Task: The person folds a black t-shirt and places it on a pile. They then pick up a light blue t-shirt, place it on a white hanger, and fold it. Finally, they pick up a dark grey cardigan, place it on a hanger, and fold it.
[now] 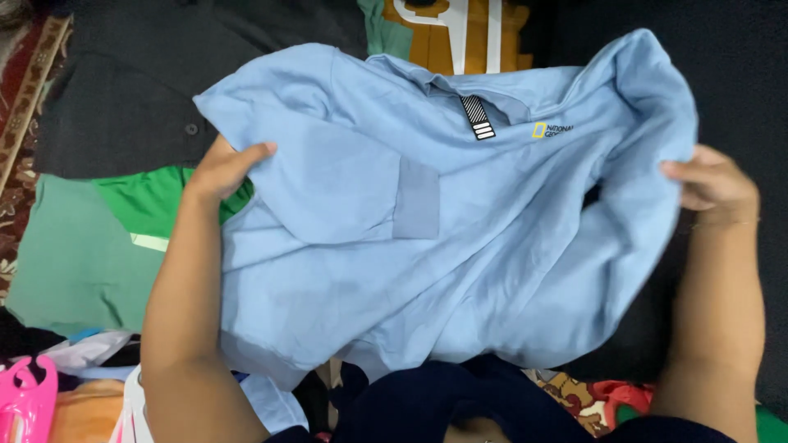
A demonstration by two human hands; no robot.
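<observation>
A light blue short-sleeved polo shirt [460, 246] is spread out in front of me, collar toward the far side, with one sleeve folded across its middle. My left hand [223, 166] grips the shirt's left edge near the shoulder. My right hand [712, 185] holds the bunched fabric at the shirt's right edge. Both forearms reach up from the bottom of the view.
Under the shirt lie other clothes: a dark grey buttoned garment [123, 98] at far left, a green one [82, 254] below it, an orange and teal one [447, 29] at the top. A pink plastic hanger [25, 402] and a patterned rug [25, 90] lie at left.
</observation>
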